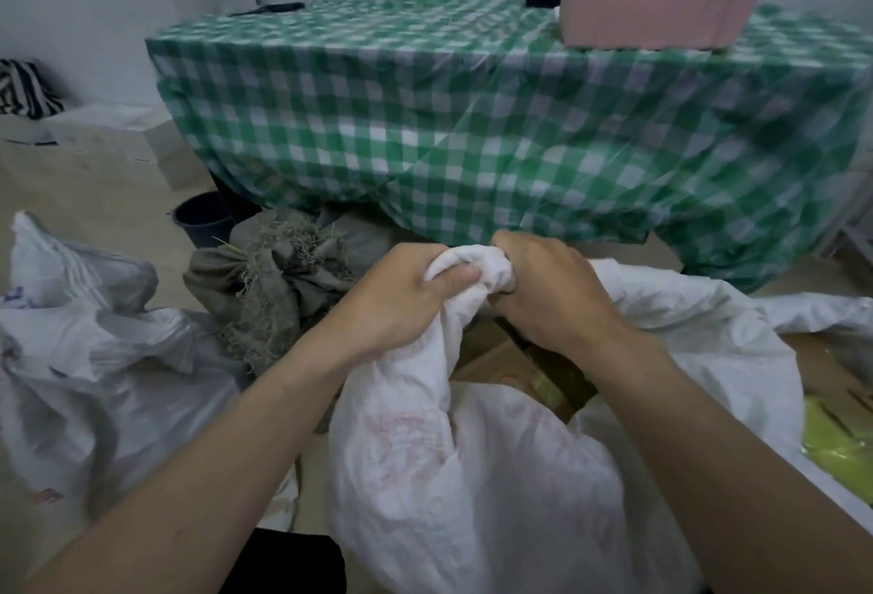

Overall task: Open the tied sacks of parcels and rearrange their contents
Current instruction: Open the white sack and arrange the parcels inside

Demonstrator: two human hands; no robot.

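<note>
Floor-level sack (pixel 472 475) neck between hands.

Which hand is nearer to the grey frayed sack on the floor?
Left. The left hand grips the white sack just right of the grey sack; the right hand lies farther right.
</note>
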